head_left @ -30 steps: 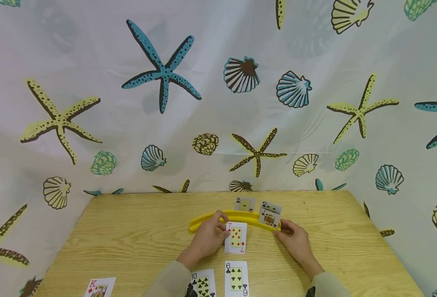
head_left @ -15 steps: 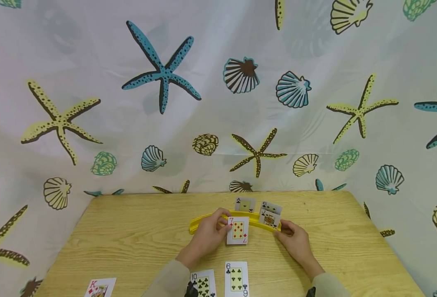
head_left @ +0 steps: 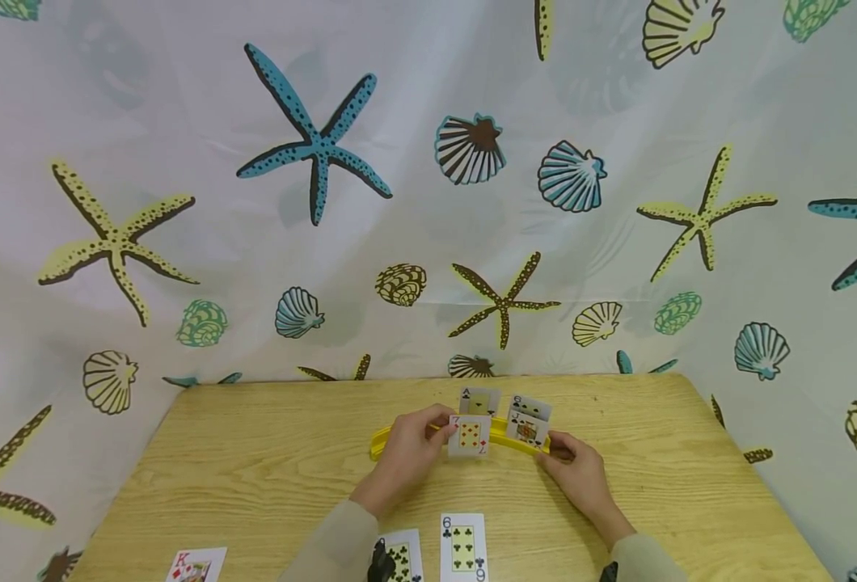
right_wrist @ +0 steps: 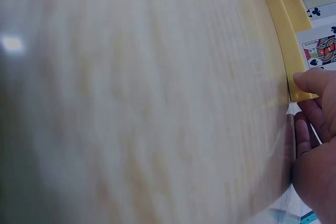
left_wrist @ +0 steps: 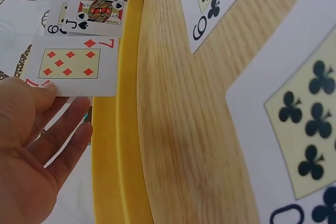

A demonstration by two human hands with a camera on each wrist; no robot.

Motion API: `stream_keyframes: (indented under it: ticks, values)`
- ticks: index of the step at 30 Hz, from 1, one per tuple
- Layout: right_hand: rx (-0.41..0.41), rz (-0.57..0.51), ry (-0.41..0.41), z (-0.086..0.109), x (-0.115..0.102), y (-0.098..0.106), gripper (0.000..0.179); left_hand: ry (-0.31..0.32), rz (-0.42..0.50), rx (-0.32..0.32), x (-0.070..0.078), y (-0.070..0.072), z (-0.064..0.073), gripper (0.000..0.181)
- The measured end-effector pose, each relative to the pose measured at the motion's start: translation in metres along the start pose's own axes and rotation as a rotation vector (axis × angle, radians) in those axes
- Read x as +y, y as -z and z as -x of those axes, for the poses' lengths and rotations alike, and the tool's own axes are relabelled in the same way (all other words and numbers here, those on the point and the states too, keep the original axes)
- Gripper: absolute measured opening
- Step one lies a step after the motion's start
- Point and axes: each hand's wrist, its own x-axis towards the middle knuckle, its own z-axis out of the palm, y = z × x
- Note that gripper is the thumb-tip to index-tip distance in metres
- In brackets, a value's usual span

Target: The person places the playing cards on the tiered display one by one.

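My left hand (head_left: pixel 410 449) pinches the left edge of a seven of diamonds (head_left: pixel 470 436) between thumb and fingers. In the left wrist view the card's lower edge is right at the curved yellow card holder (left_wrist: pixel 134 93). A jack of spades (head_left: pixel 527 429) stands at the holder's right end, overlapping a black six (head_left: pixel 529 406) behind it. An ace of clubs (head_left: pixel 479 401) stands further left in the holder, its lower part hidden by the seven. With thumb and fingers, my right hand (head_left: pixel 577 469) grips the right end of the holder.
On the wooden table (head_left: pixel 254 469), a six of clubs (head_left: pixel 463 547) and a ten of clubs (head_left: pixel 403 558) lie face up near the front. A king of diamonds (head_left: pixel 196 564) lies at the front left. A sheet printed with starfish and shells hangs behind the table.
My left hand has raised the seven of diamonds up and slightly right, from in front of the holder to over it. The right hand stays on the holder's end.
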Motion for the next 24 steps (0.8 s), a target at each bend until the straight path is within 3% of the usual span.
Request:
stream_keyframes:
  ticks: [10, 24]
  values:
    - [-0.004, -0.015, -0.001, -0.001, -0.001, 0.0, 0.046, -0.068, 0.026, 0.059, 0.004, -0.008, -0.012, 0.016]
    - [-0.006, -0.017, -0.011, 0.002, -0.004, 0.001, 0.045, -0.035, 0.001, 0.101, 0.009, -0.019, -0.021, 0.014]
